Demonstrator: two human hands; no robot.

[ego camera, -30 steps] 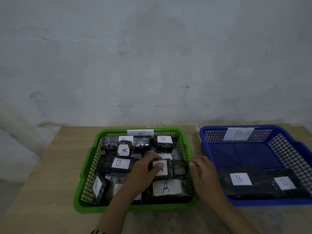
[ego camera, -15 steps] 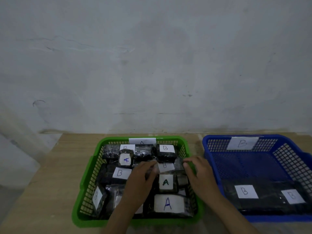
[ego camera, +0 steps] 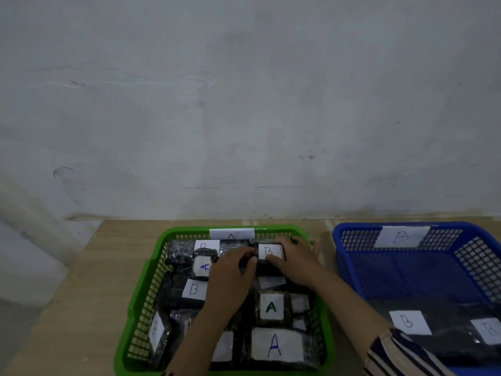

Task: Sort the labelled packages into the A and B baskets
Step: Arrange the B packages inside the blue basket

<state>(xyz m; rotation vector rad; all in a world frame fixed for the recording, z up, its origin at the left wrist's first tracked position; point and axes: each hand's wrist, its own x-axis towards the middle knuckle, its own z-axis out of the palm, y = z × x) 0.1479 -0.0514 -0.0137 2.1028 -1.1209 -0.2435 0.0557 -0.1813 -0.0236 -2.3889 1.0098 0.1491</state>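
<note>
The green basket (ego camera: 141,299), tagged A on its far rim, holds several black packages with white A or B labels. At its far right lies a small black B package (ego camera: 268,252). My right hand (ego camera: 295,264) grips its right side and my left hand (ego camera: 230,270) holds its left end. Other packages show a B label (ego camera: 193,289), a small A (ego camera: 203,267), a green-inked A (ego camera: 271,307) and a large A (ego camera: 275,346). The blue basket (ego camera: 352,267), tagged B, holds two black packages labelled B (ego camera: 409,322) at its near side.
Both baskets stand side by side on a wooden table (ego camera: 81,308) against a pale wall (ego camera: 244,104). The table's left edge runs close to the green basket. A striped sleeve (ego camera: 398,354) covers my right forearm.
Both hands have moved from the middle of the green basket to its far right corner and closed on the small B package there. The camera has tipped upward.
</note>
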